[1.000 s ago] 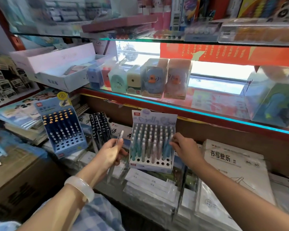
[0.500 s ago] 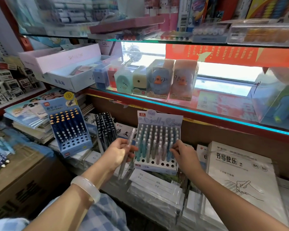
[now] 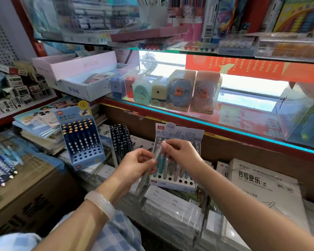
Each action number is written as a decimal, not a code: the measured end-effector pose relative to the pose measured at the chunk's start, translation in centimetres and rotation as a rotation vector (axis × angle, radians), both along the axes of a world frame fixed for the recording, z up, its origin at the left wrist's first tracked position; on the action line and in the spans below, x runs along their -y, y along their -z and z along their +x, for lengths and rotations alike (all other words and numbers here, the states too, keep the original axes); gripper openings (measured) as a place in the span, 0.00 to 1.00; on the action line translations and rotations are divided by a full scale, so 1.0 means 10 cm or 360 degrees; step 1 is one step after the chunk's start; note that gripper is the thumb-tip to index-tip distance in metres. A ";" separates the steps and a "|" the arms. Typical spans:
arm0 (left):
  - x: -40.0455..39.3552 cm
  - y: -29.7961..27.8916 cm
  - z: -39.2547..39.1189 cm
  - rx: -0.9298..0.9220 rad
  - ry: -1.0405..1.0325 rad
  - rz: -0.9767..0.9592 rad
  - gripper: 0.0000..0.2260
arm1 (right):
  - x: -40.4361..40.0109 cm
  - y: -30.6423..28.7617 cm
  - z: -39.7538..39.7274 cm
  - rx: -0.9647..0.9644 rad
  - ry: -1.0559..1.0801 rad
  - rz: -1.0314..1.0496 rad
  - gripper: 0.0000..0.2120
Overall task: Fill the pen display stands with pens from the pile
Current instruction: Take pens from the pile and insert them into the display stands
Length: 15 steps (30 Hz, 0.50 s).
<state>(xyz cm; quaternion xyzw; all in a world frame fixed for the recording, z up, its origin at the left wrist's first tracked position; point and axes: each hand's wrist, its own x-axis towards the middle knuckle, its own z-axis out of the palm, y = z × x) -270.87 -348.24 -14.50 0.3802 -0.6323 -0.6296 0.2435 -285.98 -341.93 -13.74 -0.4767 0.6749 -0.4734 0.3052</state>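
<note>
A pen in a clear wrapper (image 3: pixel 153 161) is held between both hands in front of the pastel pen display stand (image 3: pixel 176 156). The left hand (image 3: pixel 134 164) grips its middle, fingers (image 3: pixel 143 157) curled round the wrapper, while the right hand (image 3: pixel 182 151) pinches the upper end between thumb and fingertips. The wrapper's lower end hangs down past the left palm, slanting toward the wrapped notebooks (image 3: pixel 172 205) below. A pale bangle (image 3: pixel 101 202) sits on the left wrist.

The pastel stand leans back on the lower shelf, most of its holes holding pale blue, teal and pinkish pens; the bottom rows show open holes. To its left stands a blue pen display stand (image 3: pixel 82 140), its upper rows filled with dark pens and its lower holes open. Between the two stands lies a bundle of black pens (image 3: pixel 121 140).

At far left, a pile of blue pens (image 3: pixel 0 169) rests on a cardboard box (image 3: pixel 24 189). Stacked booklets (image 3: pixel 38 125) lie behind the blue stand. To the right is a white writing pad (image 3: pixel 263 189) with printed characters. On the glass shelf (image 3: pixel 225 127) above sit boxed pencil sharpeners (image 3: pixel 178 91), two with duck faces, and an open white box (image 3: pixel 83 77).
</note>
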 end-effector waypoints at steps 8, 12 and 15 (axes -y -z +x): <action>0.09 0.01 0.09 0.0198 0.0000 -0.0136 0.05 | 0.06 -0.04 -0.10 -0.0005 -0.0019 -0.0079 0.05; 0.24 -0.05 0.24 0.0111 -0.0119 -0.0124 0.06 | -0.06 0.06 -0.35 -0.0369 0.0071 -0.0028 0.03; 0.38 -0.09 0.36 0.0062 -0.0325 -0.0063 0.08 | -0.10 0.19 -0.41 -0.0592 0.0037 0.0026 0.03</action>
